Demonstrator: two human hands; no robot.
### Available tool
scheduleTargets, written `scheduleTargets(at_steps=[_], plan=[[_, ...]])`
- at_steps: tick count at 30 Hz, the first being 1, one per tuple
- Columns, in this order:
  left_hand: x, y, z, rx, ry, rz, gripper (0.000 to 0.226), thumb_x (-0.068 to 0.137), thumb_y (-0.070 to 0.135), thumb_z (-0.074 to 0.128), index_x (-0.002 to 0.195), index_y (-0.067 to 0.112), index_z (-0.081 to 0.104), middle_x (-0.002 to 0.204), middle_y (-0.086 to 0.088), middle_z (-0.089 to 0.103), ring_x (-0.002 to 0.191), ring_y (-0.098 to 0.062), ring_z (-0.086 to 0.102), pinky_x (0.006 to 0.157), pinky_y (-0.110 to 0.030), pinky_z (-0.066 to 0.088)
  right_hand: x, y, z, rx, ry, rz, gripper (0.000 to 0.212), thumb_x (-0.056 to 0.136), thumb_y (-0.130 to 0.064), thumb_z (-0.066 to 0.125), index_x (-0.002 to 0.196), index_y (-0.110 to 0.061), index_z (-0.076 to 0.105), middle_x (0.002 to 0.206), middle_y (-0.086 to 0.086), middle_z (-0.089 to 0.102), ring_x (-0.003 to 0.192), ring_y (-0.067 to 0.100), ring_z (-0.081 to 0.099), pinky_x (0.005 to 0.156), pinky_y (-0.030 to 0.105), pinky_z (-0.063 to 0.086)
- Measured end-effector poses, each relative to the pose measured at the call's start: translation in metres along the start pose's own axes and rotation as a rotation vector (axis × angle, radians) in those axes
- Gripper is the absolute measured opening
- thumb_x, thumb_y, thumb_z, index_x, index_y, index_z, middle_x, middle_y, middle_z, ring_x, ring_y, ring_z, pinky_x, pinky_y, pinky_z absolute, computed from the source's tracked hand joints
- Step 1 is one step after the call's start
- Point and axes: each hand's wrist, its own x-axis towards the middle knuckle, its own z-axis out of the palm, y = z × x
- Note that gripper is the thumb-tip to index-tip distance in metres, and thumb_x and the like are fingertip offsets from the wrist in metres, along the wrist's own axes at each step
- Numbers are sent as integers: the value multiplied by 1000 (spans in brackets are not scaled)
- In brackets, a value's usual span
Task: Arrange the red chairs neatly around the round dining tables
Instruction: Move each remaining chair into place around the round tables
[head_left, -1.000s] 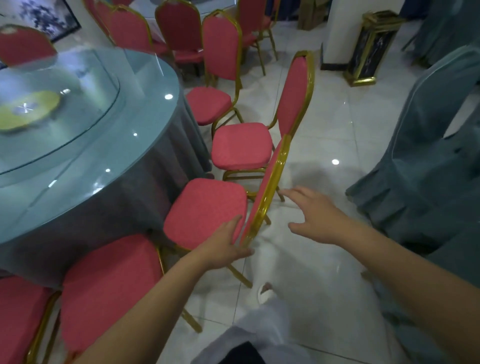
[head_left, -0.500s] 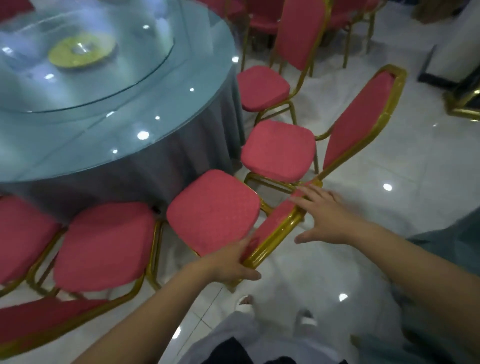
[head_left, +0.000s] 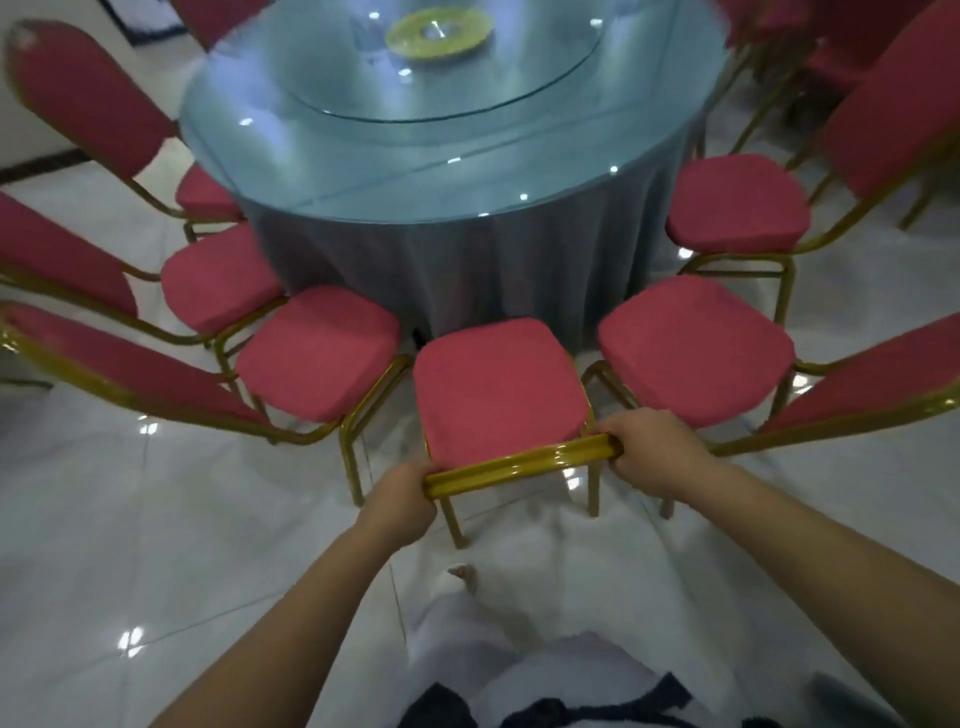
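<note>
A round dining table (head_left: 441, 171), its glass tabletop laid over a grey-blue skirted cloth, fills the space beyond the fingers (head_left: 415, 472) and stands on a glossy white tiled floor (head_left: 156, 545). Red chairs (head_left: 317, 353) with gilt frames ring its near edge: three fan out to the left of the fingers and two to the right (seats pointing in toward the cloth). Between them, directly ahead of the fingers, is the centre chair (head_left: 496, 387), its seat close to the cloth. The left hand (head_left: 400, 501) and right hand (head_left: 652, 457) each grasp one end of its gilt top rail (head_left: 519, 464), fingers curled round the metal. Far beyond the fingers, a yellow-green disc (head_left: 439, 32) sits at the middle of the tabletop.
</note>
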Motion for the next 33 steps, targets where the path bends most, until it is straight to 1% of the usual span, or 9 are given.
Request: scheduleTargets(at_steps=[2, 4, 6, 9, 15, 20, 24, 28, 33], plan=[[0, 9, 1, -16, -32, 9, 59, 76, -7, 43, 114, 30, 70, 98, 0, 69, 90, -23, 63, 71, -31, 51, -3, 5, 4, 21, 17, 25, 23, 79, -16, 56, 95, -28, 69, 86, -4, 68, 82, 21, 63, 71, 35, 53], [5, 20, 2, -32, -40, 11, 48, 78, -4, 44, 105, 26, 72, 86, 1, 66, 83, -23, 61, 67, -32, 50, -6, 17, 10, 48, 60, 64, 20, 79, -16, 57, 90, -28, 69, 81, -6, 66, 77, 19, 63, 66, 33, 50], [14, 31, 1, -42, -47, 22, 34, 80, -2, 48, 96, 17, 72, 82, -3, 66, 81, -24, 61, 69, -36, 50, -6, 30, 13, 82, 107, 89, 15, 79, -19, 61, 86, -31, 67, 78, -9, 64, 73, 16, 61, 61, 31, 41], [31, 48, -1, -35, -48, 25, 22, 81, 0, 52, 88, 11, 69, 77, -5, 65, 78, -25, 62, 68, -36, 51, 1, 43, 10, 125, 141, 135, 17, 79, -15, 62, 83, -31, 66, 79, -11, 60, 77, 17, 55, 71, 34, 27], [48, 67, -7, -12, -6, -16, 25, 81, -2, 51, 88, 13, 69, 80, -4, 64, 80, -25, 62, 71, -38, 54, 23, 51, -10, 93, 99, 174, 29, 77, -8, 56, 89, -30, 71, 88, -4, 60, 91, 25, 54, 77, 37, 28], [28, 53, 0, 34, -22, -18, 27, 84, 2, 50, 94, 18, 69, 87, -4, 65, 85, -26, 61, 75, -39, 55, 15, 45, -5, 92, 59, 129, 26, 82, -12, 58, 90, -33, 70, 85, -11, 56, 92, 20, 53, 78, 37, 29], [21, 27, -4, 37, -45, -25, 39, 83, 0, 46, 104, 22, 70, 90, -4, 66, 86, -25, 61, 76, -42, 56, 19, 27, 7, 85, 80, 77, 26, 85, -15, 61, 93, -37, 70, 85, -13, 52, 87, 15, 45, 77, 34, 23], [32, 20, -19, 24, -79, -6, 39, 83, 0, 45, 107, 21, 69, 90, -7, 66, 85, -27, 61, 74, -42, 56, 33, 18, 2, 92, 57, 74, 27, 84, -13, 59, 94, -36, 70, 90, -13, 55, 91, 15, 45, 79, 35, 22], [40, 19, -28, 11, -82, 2, 41, 81, -2, 44, 103, 23, 69, 85, -6, 64, 80, -25, 61, 66, -37, 52, 44, 17, -6, 95, 39, 68, 22, 86, -19, 61, 94, -38, 70, 92, -15, 56, 91, 13, 44, 79, 35, 22]])
